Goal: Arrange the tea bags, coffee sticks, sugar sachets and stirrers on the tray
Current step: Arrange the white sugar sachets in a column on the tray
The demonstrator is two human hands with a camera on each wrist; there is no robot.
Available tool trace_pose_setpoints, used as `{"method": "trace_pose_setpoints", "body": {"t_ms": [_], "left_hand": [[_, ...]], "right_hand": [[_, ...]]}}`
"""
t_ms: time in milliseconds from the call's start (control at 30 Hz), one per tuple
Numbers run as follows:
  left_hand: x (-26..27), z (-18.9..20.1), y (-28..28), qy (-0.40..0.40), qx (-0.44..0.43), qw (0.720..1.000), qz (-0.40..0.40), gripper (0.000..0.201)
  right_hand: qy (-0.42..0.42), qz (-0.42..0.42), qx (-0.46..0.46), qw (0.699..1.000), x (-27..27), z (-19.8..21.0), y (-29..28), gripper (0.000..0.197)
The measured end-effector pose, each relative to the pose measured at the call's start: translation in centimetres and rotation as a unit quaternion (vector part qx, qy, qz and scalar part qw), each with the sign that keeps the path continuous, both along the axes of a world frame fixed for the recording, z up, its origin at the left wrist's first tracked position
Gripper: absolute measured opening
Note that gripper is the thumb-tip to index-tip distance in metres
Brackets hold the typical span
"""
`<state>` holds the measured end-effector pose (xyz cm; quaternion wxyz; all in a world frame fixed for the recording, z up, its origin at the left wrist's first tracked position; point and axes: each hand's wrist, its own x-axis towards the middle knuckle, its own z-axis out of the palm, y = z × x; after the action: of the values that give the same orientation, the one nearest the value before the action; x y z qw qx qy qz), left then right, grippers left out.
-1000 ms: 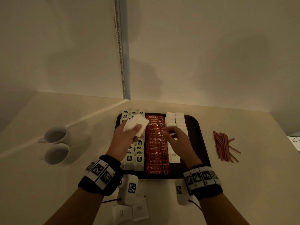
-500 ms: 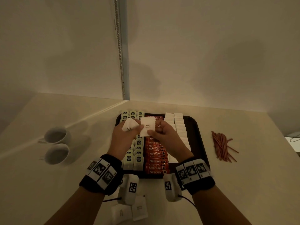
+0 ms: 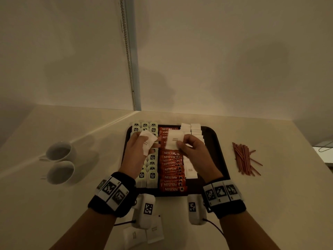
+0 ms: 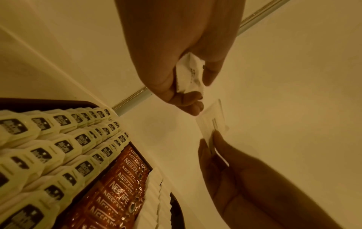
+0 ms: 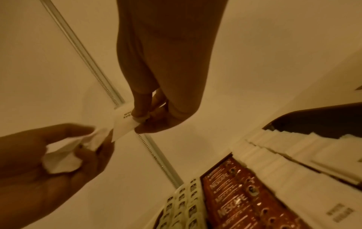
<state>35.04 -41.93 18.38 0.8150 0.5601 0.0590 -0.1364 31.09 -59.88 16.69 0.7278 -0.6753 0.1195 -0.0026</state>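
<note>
Right hand (image 3: 193, 150) pinches one sugar sachet (image 3: 173, 141) above the coffee sticks (image 3: 172, 170); left hand (image 3: 137, 150) grips the spare sachets (image 3: 147, 141). Best laid flat, overlapping the white row (image 3: 195, 131) toward the tray's (image 3: 219, 150) right edge, corners squared.

Place: hotel-style refreshment corner (likely)
Signs: tray (image 3: 220, 141) of coffee sticks (image 3: 172, 177), two cups (image 3: 60, 161), plain counter (image 3: 270, 204)
</note>
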Motion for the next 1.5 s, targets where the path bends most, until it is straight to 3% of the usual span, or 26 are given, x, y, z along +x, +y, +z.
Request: {"method": "trace_pose_setpoints", "body": {"t_ms": [100,233,367,467,700,867,1000,1067,1133,1233,1333,1500], "left_hand": [[0.0,0.2,0.5,0.038,-0.053,0.998,0.021,0.019],[-0.1,-0.3,0.7,0.037,-0.017,0.999,0.020,0.014],[-0.1,-0.8,0.8,0.018,0.023,0.999,0.023,0.014],[0.1,-0.8,0.7,0.046,-0.006,0.998,0.039,0.012],[0.6,-1.0,0.7,0.125,-0.070,0.988,0.049,0.032],[0.4,-0.6,0.8,0.132,-0.083,0.987,0.048,0.025],[0.3,-0.9,0.7,0.080,-0.019,0.996,0.035,0.012],[0.3,-1.2,0.8,0.051,0.013,0.998,0.022,0.018],[0.3,-1.4,0.8,0.024,0.058,0.998,0.002,0.023],[0.3,-1.4,0.6,-0.051,0.166,0.984,-0.040,0.024],[0.2,-0.8,0.1,-0.130,0.252,0.957,-0.065,0.020],[0.5,-0.1,0.6,-0.171,0.249,0.952,-0.047,0.013]], "right_hand": [[0.026,-0.060,-0.053,0.996,-0.6,-1.8,-3.5,0.012],[0.101,-0.139,-0.159,0.972,-2.0,-5.8,-8.0,0.014],[0.178,-0.128,-0.308,0.926,-3.7,-9.9,-10.7,0.012],[0.217,-0.097,-0.371,0.898,-4.3,-11.4,-11.1,0.021],[0.250,-0.103,-0.394,0.878,-4.2,-12.3,-10.5,0.024],[0.253,-0.130,-0.399,0.872,-3.9,-12.6,-10.0,0.026],[0.260,-0.137,-0.405,0.866,-3.9,-12.4,-9.7,0.030],[0.213,-0.152,-0.401,0.878,-3.4,-11.2,-9.0,0.030],[0.134,-0.138,-0.360,0.913,-2.4,-8.4,-7.4,0.025],[0.017,-0.008,-0.264,0.964,-0.6,-2.9,-3.3,0.017],[-0.039,0.102,-0.229,0.967,1.0,0.3,-0.1,0.020],[-0.040,0.086,-0.127,0.987,1.7,1.0,1.9,0.018]]}}
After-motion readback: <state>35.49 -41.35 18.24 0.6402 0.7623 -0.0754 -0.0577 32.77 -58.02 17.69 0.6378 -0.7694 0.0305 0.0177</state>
